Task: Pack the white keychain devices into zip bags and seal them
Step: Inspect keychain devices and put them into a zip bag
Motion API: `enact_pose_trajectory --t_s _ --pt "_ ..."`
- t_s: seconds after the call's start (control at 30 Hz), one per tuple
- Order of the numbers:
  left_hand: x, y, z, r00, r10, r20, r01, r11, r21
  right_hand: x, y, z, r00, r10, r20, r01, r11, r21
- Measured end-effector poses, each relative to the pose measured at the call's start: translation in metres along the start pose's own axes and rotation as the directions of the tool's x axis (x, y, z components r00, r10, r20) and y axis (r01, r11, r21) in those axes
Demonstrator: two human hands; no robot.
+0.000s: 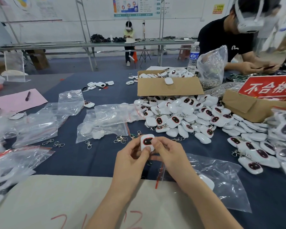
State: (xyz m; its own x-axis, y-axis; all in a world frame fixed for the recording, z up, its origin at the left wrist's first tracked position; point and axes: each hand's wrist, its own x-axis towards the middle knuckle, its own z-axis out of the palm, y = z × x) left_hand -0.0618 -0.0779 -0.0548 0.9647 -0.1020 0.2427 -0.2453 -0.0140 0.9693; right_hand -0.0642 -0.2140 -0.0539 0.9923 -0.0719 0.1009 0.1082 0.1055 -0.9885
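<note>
Both hands hold one white keychain device [147, 142] with a dark red-rimmed face, raised above the blue table. My left hand [130, 160] pinches its lower left side; my right hand [168, 153] pinches its right edge with the thumb on top. A clear zip bag [221, 182] with a red seal strip lies under my right forearm, a white device showing inside it. A big heap of white devices [185, 118] lies beyond my hands. Empty zip bags [106, 119] lie flat to the left of the heap.
Loose metal clasps [120, 139] lie scattered just past my hands. Open cardboard boxes [168, 86] of devices and one with a red sign [269, 87] stand behind the heap. Bagged devices pile at the left edge [5, 164]. A person works at the far right.
</note>
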Motion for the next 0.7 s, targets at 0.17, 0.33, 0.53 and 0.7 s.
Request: enact_pose_trajectory --t_s 0.17,0.33,0.53,0.7 --pt "-0.002 -0.003 0.0 0.998 0.036 -0.058 -0.034 0.998 0.05 -0.001 -0.001 -0.002 0.997 -0.017 0.082 0.022 0.998 -0.056" --pt "-0.002 -0.001 -0.001 0.995 0.07 -0.067 -0.067 0.997 0.038 -0.002 -0.003 -0.002 0.997 -0.038 0.068 0.045 0.994 -0.097" --pt "0.0 -0.004 -0.005 0.997 0.04 -0.063 -0.041 0.999 -0.002 -0.006 -0.006 -0.001 0.996 -0.043 0.076 0.054 0.988 -0.143" --pt "0.004 -0.005 -0.011 0.995 -0.101 -0.019 0.095 0.976 -0.193 -0.009 -0.008 0.0 0.994 -0.104 0.032 0.109 0.962 -0.251"
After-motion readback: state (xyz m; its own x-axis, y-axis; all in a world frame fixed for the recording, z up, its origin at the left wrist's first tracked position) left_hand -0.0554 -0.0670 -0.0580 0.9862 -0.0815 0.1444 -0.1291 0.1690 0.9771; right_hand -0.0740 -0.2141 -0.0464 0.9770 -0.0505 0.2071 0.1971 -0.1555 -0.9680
